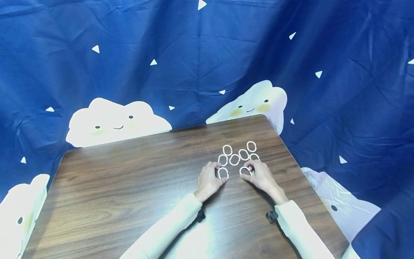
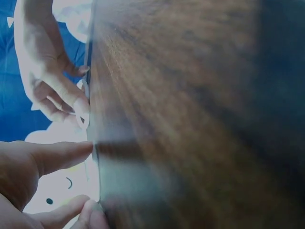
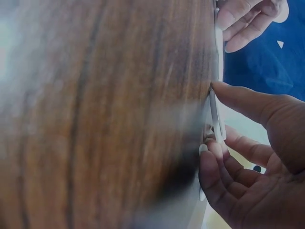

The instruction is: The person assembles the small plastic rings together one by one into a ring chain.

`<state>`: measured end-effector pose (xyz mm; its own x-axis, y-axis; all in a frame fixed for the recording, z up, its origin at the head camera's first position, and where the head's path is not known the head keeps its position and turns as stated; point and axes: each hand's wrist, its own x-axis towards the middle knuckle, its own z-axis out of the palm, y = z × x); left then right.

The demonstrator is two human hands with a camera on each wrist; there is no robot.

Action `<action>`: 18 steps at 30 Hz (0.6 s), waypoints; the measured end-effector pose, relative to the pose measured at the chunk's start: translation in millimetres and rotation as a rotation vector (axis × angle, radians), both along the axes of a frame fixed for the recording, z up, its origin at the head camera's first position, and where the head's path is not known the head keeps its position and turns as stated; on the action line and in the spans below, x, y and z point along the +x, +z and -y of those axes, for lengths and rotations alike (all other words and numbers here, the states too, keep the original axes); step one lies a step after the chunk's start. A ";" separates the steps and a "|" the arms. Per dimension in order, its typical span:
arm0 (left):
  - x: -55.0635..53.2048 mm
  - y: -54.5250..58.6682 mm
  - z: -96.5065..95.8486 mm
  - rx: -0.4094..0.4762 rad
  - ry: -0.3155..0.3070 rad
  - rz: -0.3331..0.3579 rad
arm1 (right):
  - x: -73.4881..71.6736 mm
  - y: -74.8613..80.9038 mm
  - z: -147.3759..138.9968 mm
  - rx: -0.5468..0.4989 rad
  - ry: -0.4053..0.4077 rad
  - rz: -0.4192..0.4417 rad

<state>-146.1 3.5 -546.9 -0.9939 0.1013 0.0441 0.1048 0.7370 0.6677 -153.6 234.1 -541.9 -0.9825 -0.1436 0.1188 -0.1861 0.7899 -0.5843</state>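
Curved left hand (image 1: 207, 180) near curved right hand (image 1: 262, 177)

Eight thin, white oval rings lie close together on a wooden tabletop (image 1: 129, 187). The left hand (image 1: 208, 180) grips the nearest ring on the left (image 1: 218, 173) between thumb and fingers, while the right hand (image 1: 262, 176) pinches the nearest ring on the right (image 1: 244, 167). Six other rings (image 1: 227, 145) sit just beyond, one partly hidden behind the right hand.
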 end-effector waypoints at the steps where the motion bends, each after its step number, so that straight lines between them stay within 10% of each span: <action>1: -0.3 0.1 -0.1 -0.002 0.000 0.001 | 0.2 0.0 -0.1 0.002 -0.005 0.007; 18: -0.8 7.0 0.2 -0.027 -0.004 0.078 | 1.9 2.9 -3.5 -0.037 -0.045 0.101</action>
